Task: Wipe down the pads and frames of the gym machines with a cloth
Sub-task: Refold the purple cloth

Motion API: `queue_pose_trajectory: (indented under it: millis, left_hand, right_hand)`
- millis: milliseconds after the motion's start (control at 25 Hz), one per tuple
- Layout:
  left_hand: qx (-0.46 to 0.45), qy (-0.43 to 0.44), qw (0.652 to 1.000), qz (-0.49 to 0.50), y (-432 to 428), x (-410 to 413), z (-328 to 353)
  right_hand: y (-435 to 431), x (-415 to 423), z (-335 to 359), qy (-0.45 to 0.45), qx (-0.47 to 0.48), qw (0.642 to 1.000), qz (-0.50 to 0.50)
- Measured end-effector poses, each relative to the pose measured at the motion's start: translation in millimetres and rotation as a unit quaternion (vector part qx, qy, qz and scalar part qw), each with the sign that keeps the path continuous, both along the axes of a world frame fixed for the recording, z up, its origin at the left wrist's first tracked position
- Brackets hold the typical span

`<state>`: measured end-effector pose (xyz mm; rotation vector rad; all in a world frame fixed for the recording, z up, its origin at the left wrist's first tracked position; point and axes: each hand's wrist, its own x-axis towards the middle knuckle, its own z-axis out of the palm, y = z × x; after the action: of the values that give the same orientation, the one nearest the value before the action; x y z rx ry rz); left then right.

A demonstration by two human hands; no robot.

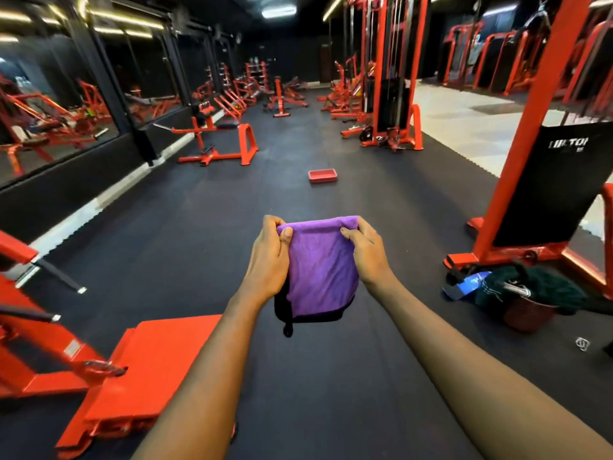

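Black floor [331, 386] runs the length of a gym, with a mirror wall [56, 94] along the left. An orange machine [156, 356] stands at near left. An orange frame [537, 127] carrying a black pad [560, 184] stands at right. A cable tower [388, 78] and further orange machines fill the far end.

The purple cloth [320, 267] is at centre, held up in the air over the floor, touching no machine. It hangs folded from its top edge, and a dark layer shows at its lower edge.

The left hand [268, 260] grips the top left corner and the right hand [368, 254] grips the top right corner. On each hand the fingers [272, 224] curl over the top fold while the thumb presses the near face, pinching the cloth.

A basket [527, 315] with dark clothes [550, 287] sits on the floor beside the frame's foot. A small red tray [322, 176] lies on the floor, well beyond the hands.
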<state>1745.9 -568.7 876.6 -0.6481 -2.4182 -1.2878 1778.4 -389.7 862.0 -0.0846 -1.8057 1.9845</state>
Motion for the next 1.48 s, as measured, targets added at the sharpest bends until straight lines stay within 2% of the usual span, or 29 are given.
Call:
queue_pose_trajectory:
  millis: [360,560,800,1200,1480]
  left_hand:
    - [0.012,-0.003,1.0,-0.02,37,-296,-19]
    - [0.018,-0.009,0.999,-0.041,72,-483,-6]
    - [0.018,-0.002,0.998,-0.066,135,-668,-16]
    - [0.032,-0.003,0.998,-0.047,272,-984,-1]
    - [0.03,-0.02,0.997,-0.064,333,-1220,-26]
  right_hand:
    - [44,-295,-17,-0.007,0.05,0.999,-0.013]
    - [75,-466,-9,-0.019,0.065,0.997,-0.047]
    - [135,-643,-20,-0.028,0.073,0.993,-0.088]
    - [272,-969,-2,-0.031,0.074,0.994,-0.08]
    - [330,-1196,-23,-0.045,0.089,0.992,-0.079]
